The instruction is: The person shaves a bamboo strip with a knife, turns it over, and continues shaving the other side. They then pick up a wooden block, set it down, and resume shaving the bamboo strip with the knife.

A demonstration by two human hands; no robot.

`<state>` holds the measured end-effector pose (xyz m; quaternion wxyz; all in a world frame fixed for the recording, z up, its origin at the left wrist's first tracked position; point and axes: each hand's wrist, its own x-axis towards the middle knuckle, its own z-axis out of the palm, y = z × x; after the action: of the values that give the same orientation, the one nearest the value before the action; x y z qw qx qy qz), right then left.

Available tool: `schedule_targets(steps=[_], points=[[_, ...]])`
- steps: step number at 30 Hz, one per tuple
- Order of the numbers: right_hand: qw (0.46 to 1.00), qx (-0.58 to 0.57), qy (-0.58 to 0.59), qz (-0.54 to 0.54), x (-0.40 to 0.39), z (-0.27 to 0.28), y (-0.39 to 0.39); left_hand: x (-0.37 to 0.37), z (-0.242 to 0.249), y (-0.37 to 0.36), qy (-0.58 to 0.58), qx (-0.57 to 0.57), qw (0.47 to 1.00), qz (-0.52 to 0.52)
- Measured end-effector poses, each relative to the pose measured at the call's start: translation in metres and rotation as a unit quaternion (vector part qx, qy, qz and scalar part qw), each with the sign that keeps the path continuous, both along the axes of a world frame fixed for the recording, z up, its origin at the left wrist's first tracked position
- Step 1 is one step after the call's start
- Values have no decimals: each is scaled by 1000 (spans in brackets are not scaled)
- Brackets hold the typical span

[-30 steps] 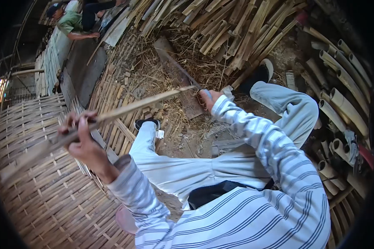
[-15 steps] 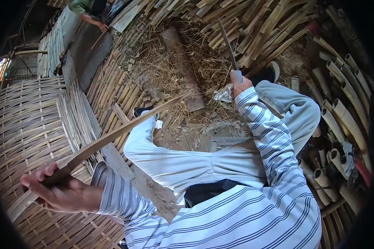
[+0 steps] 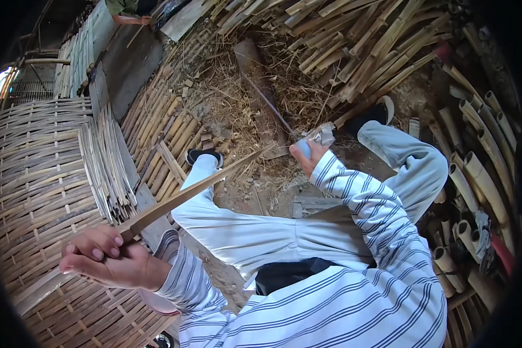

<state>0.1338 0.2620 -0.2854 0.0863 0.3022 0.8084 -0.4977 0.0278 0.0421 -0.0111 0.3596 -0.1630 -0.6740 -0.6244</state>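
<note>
Head view: my left hand (image 3: 113,258) is closed round a long, flat brown bamboo strip (image 3: 185,198), its far tip near my right hand (image 3: 314,155), which grips a long thin knife's blue-grey handle (image 3: 303,148). Strip looks light, stiff but springy, edges likely splintery; best held by its flat faces, back from the tip. Beyond my hands, worn brown plank (image 3: 250,61) on shaving-strewn dirt; woven bamboo panel (image 3: 35,168) beside and beyond my left; co-worker's hand (image 3: 145,20) far ahead-left.
</note>
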Motion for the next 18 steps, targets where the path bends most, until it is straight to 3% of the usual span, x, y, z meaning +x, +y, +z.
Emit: schedule_targets(steps=[2, 3, 6, 8, 11, 12, 13, 14, 15, 16, 18], points=[[998, -50, 37, 29, 9, 9, -19, -2, 3, -3, -40, 58, 997, 17], [995, -77, 54, 35, 12, 29, -30, -6, 4, -11, -68, 105, 992, -29], [982, -103, 116, 111, 12, 35, -66, -11, 2, -28, -65, 94, 978, -174], [968, -106, 158, 164, 6, 28, -83, -6, 5, -27, -62, 79, 984, -147], [982, -34, 44, 180, -5, 7, -87, -3, 2, -16, -32, 99, 992, -66], [988, -80, -28, 126, -13, 0, -86, -2, 3, -23, -40, 87, 992, -88], [994, -44, -52, 81, -17, -56, -93, -2, 1, -33, -40, 80, 990, -112], [989, -58, -106, 84, -24, -76, -80, -1, -2, -41, -38, 75, 987, -134], [983, -48, -138, 106, -27, -78, -72, -3, -3, -44, -26, 106, 962, -251], [977, -37, -171, 124, -30, -82, -67, -7, -3, -46, -25, 121, 948, -293], [984, -6, -114, 138, -17, -63, -68, -16, -7, -48, -27, 155, 919, -362]])
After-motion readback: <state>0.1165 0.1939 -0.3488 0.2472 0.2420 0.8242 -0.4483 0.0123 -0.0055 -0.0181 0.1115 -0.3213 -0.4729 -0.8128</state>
